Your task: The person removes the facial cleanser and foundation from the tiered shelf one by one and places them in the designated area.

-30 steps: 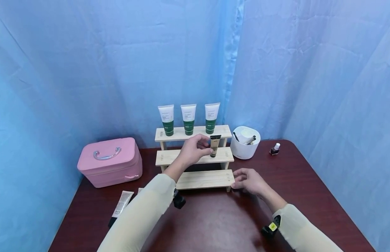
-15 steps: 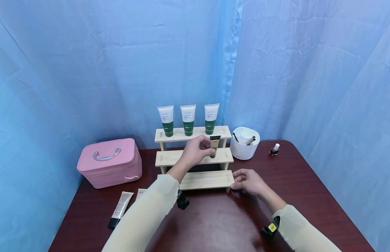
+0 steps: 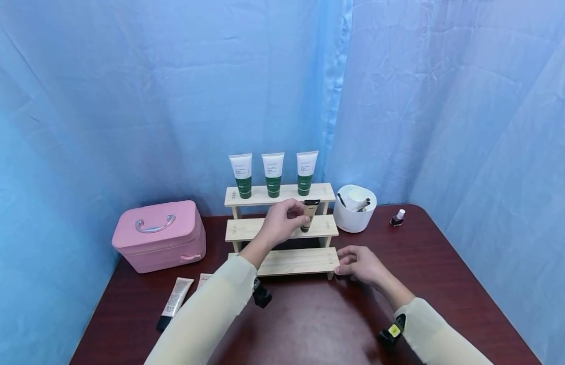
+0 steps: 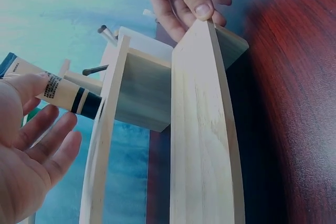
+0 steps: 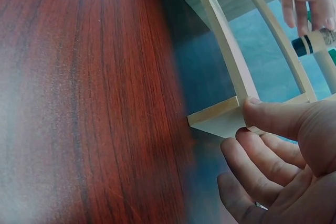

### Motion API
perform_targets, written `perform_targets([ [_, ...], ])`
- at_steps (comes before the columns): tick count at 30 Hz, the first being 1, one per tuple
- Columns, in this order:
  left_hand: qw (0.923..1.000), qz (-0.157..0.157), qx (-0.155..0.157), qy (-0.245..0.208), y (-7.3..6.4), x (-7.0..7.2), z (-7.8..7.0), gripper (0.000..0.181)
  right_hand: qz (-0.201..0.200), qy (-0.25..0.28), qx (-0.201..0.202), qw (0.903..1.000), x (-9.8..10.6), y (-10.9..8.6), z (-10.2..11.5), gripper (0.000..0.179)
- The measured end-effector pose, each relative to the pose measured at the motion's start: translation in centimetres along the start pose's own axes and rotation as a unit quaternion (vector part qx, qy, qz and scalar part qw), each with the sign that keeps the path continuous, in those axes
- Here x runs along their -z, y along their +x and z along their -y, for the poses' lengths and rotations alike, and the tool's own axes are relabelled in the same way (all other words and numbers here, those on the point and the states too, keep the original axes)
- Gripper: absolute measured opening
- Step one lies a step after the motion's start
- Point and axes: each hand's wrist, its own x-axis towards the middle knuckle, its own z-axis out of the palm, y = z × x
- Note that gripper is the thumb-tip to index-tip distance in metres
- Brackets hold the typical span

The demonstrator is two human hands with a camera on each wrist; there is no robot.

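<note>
My left hand (image 3: pixel 282 223) pinches a small beige cosmetic tube (image 4: pixel 58 88) between thumb and fingers. Its black cap points down, right at the surface of the middle step of a three-tier wooden display stand (image 3: pixel 287 261), near that step's right end. In the head view the tube leans slightly, its crimped end to the right. My right hand (image 3: pixel 362 263) grips the right end of the lowest step, thumb (image 5: pixel 273 116) at the corner and fingers beside and below it. Three white-and-green tubes (image 3: pixel 273 175) stand caps down along the top step.
Left of the stand sits a pink case (image 3: pixel 159 233) with a metal handle. Two beige tubes lie in front of it, one fully visible (image 3: pixel 175 303), the other partly behind my left sleeve. A white holder (image 3: pixel 355 215) with brushes and a nail polish bottle (image 3: pixel 398 218) stand at the right.
The beige tube in my left hand has shifted slightly down and left and leans more. My right hand stays at the stand's corner.
</note>
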Motion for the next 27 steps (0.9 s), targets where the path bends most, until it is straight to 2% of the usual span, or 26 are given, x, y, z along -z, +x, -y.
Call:
perform_targets([
  [7,0.9997,-0.009,-0.014,-0.02,-1.4,1.9,-0.8,0.018,0.002,0.0,0.004,1.0,-0.1,0.1,0.0,0.051],
  [14,0.9988,-0.014,-0.026,-0.038,-3.9,4.6,-0.9,0.019,-0.001,0.004,0.009,0.9999,-0.1,0.0,0.1,0.05],
  [21,0.9976,-0.021,-0.013,-0.064,-7.8,8.0,0.6,0.023,-0.004,-0.003,0.008,1.0,-0.2,-0.1,0.0,0.049],
  [27,0.9977,-0.046,0.01,-0.05,-11.2,11.3,3.3,0.029,-0.002,-0.008,0.005,1.0,-0.1,-0.1,0.2,0.051],
])
